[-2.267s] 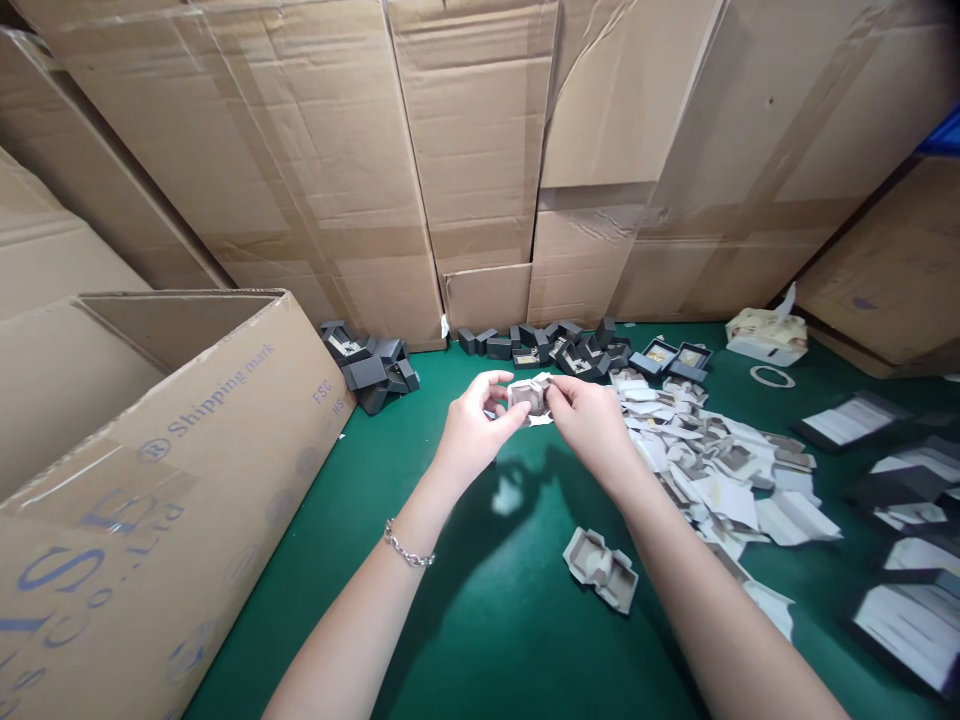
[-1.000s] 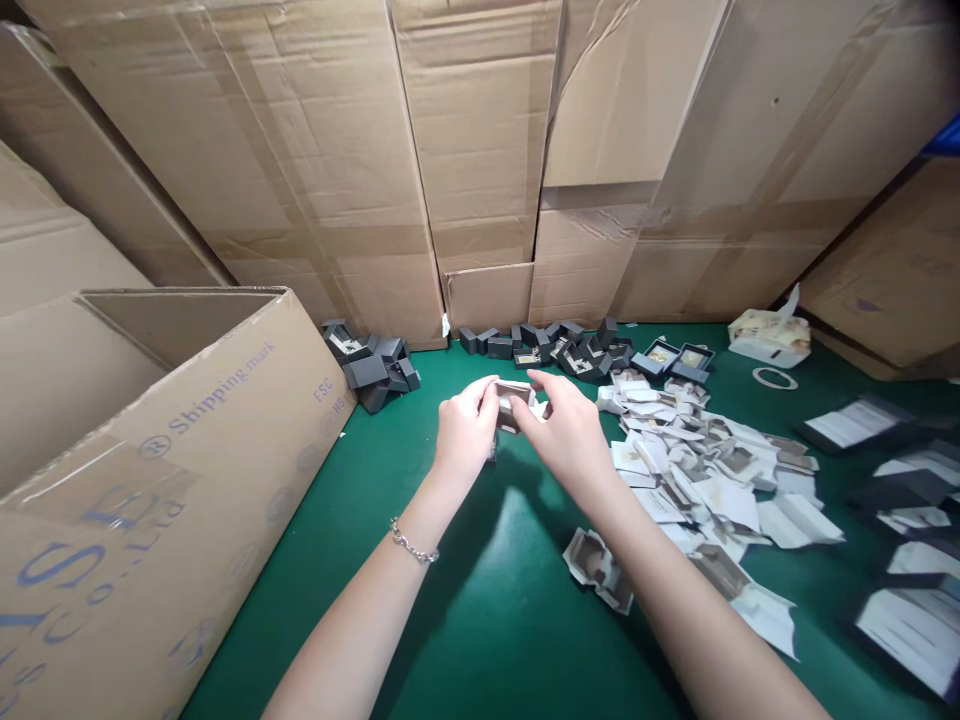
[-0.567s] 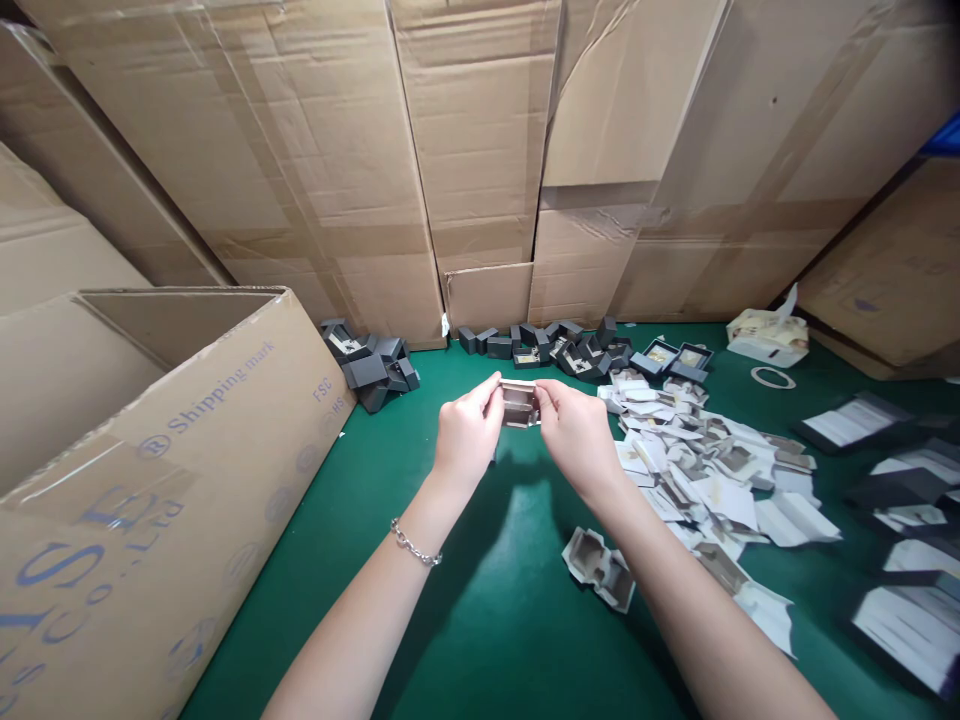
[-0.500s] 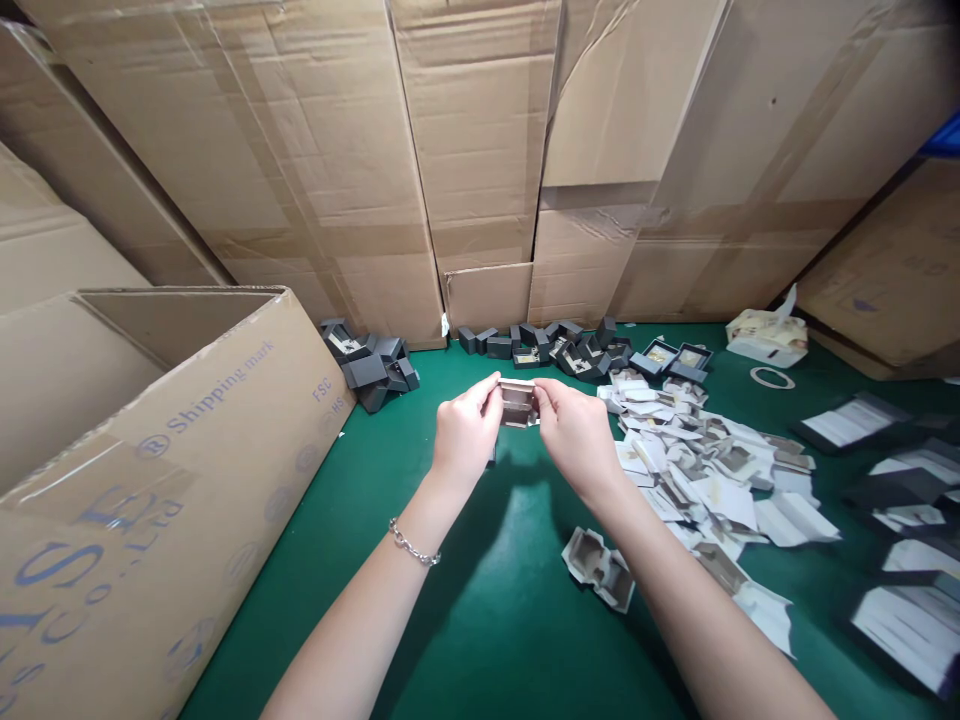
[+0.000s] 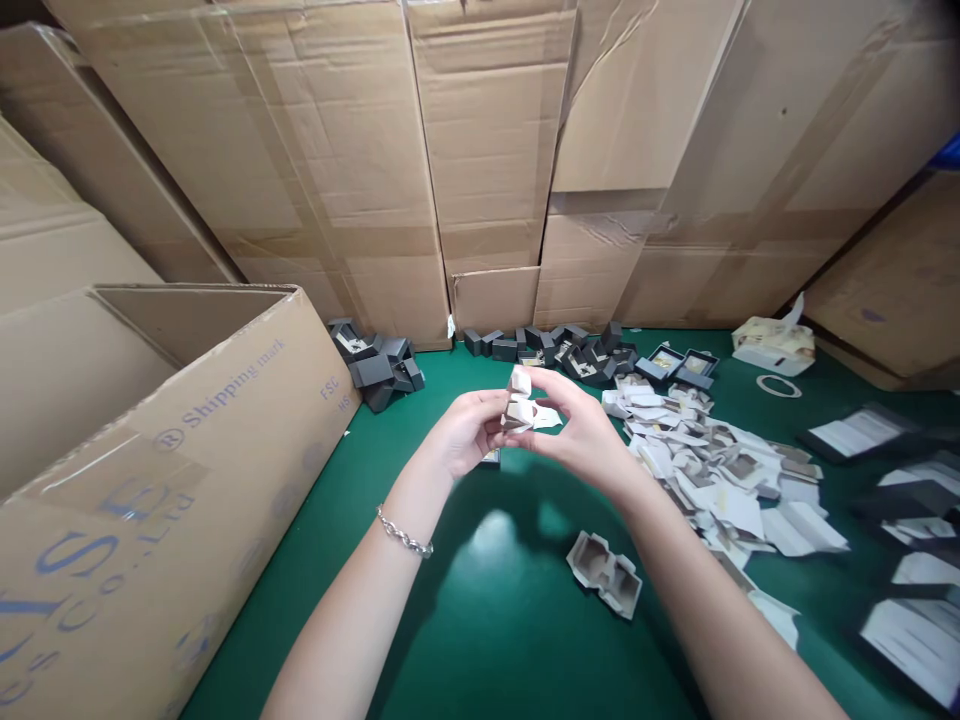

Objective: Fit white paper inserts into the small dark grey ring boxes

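Between my two hands, over the green table, is a small folded cardboard insert (image 5: 519,412), white outside and greyish within. My left hand (image 5: 466,432) pinches its left and lower edge between thumb and fingers. My right hand (image 5: 577,425) grips it from the right, fingertips at top and bottom. Just under my left hand a small dark box (image 5: 491,457) shows in part; the rest is hidden. A second cardboard insert (image 5: 604,575), opened out with two hollows, lies nearer to me, beside my right forearm.
A big open carton (image 5: 247,430) stands at left. Dark small boxes (image 5: 382,370) are piled beside it, and several more (image 5: 581,350) line the back. White card pieces (image 5: 720,470) heap up at right, near dark trays (image 5: 915,620). A tissue pack (image 5: 772,345) sits behind.
The cardboard insert has been turned and folded from a face-on, open shape to a side-on one. My right hand has shifted its grip to top and bottom; my left hand has rotated beneath.
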The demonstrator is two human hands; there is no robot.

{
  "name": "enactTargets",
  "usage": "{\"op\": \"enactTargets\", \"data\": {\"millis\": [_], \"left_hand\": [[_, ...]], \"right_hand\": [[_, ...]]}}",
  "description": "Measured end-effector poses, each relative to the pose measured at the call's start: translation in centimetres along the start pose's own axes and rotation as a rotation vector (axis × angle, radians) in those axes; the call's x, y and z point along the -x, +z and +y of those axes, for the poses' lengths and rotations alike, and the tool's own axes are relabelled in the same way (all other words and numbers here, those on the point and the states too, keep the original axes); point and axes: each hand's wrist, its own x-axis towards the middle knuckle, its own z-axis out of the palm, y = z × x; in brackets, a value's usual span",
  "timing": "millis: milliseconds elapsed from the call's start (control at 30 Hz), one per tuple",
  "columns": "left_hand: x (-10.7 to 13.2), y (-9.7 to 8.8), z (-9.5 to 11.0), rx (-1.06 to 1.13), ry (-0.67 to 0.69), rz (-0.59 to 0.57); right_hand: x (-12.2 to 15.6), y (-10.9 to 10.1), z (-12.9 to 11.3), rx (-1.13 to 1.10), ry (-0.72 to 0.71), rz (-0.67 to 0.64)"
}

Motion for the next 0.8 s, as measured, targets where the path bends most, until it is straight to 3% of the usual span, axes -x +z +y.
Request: {"op": "enactTargets", "data": {"millis": [333, 467, 667, 800], "left_hand": [[-0.1, 0.5, -0.2, 0.012, -0.02, -0.025], [-0.1, 0.3, -0.3, 0.08, -0.054, -0.095], [-0.3, 0.1, -1.1, 0.012, 0.11, -0.128], [-0.3, 0.2, -1.4, -0.018, 0.135, -0.146]], "right_hand": [[0.0, -0.3, -1.1, 0.27, -0.081, 0.022], [0.0, -0.2, -0.7, 0.406, -0.089, 0.048], [0.0, -0.2, -0.5, 0.457, -0.093, 0.036], [0.0, -0.3, -0.4, 0.472, -0.092, 0.019]]}}
